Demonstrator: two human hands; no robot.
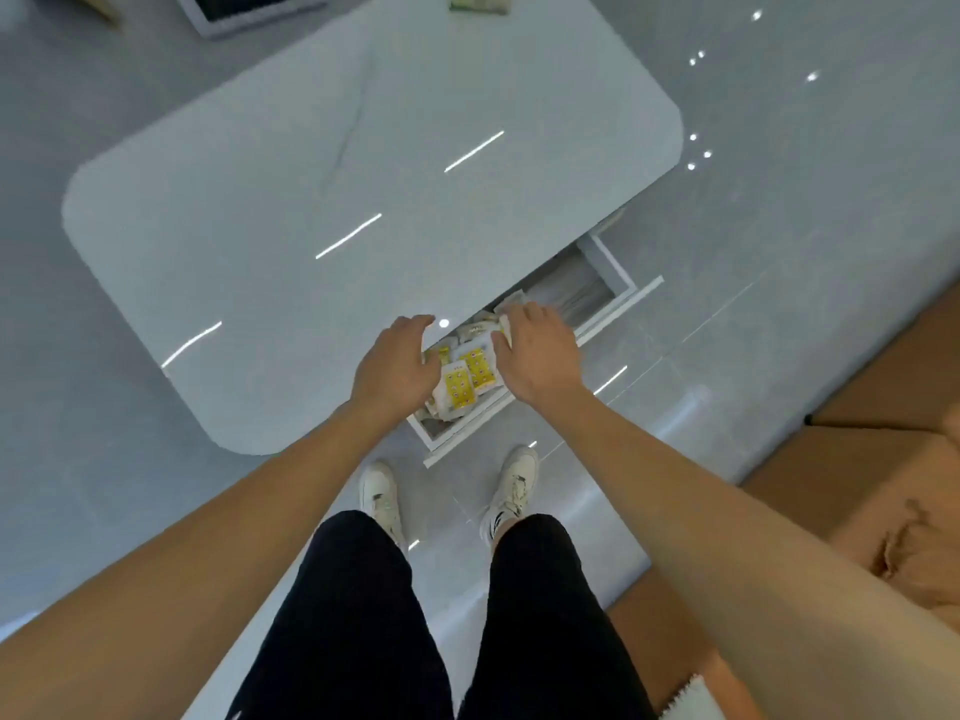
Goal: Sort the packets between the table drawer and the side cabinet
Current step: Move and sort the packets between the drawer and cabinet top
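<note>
Fingers (511, 317) of the right hand (537, 356) were curled onto the yellow-and-white printed packets (467, 379) heaped in the open white table drawer (613, 304); the left hand (397, 363) was kept loosely spread above the glossy pale marble-look tabletop (311, 174), grey tiles all around.

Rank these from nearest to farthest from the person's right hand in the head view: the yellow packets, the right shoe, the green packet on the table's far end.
From the right hand:
1. Yellow packets, in the open drawer, just left of it.
2. Right shoe, on the floor below.
3. Green packet, at the table's far end.
</note>
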